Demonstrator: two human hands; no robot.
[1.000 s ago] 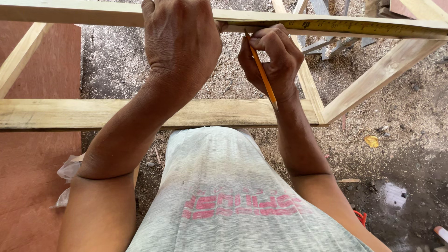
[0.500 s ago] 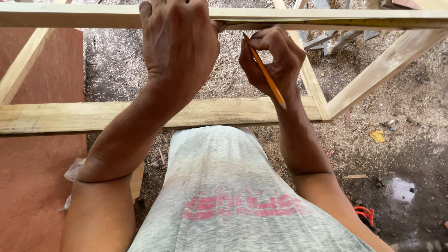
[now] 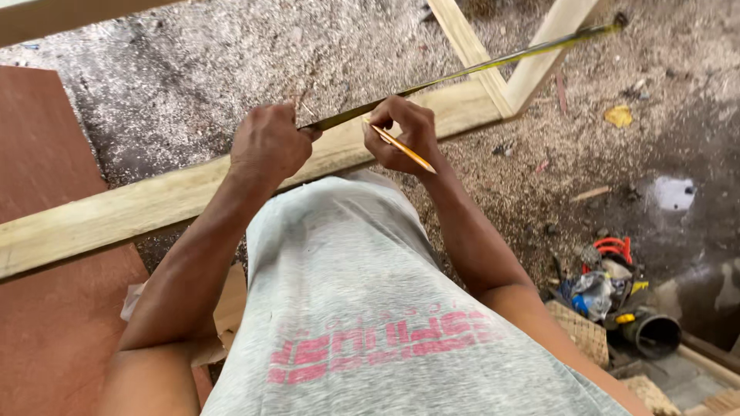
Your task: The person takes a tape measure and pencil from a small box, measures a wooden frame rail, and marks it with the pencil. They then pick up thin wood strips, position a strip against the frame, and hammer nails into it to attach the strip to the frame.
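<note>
Tape blade (image 3: 462, 73), yellow, runs on a long diagonal from the frame's centre to the upper right, its far end hooked near the corner of the wooden frame (image 3: 493, 96). Left hand (image 3: 266, 142) pinches the near end, grip clenched on the blade. Right hand (image 3: 408, 135), just beside it to the right, pinches the blade too and holds an orange pencil (image 3: 401, 145) pointing lower right. No containers near; tool clutter (image 3: 609, 289) lies at lower right.

Left hand (image 3: 268, 142) pinches the near end of a tape measure blade (image 3: 470, 72), stretched diagonally up-right over the wooden frame (image 3: 154, 204). Right hand (image 3: 405, 135) grips an orange pencil (image 3: 401, 145), fingers touching the blade. Sawdust-covered floor (image 3: 193, 69) beneath.
</note>
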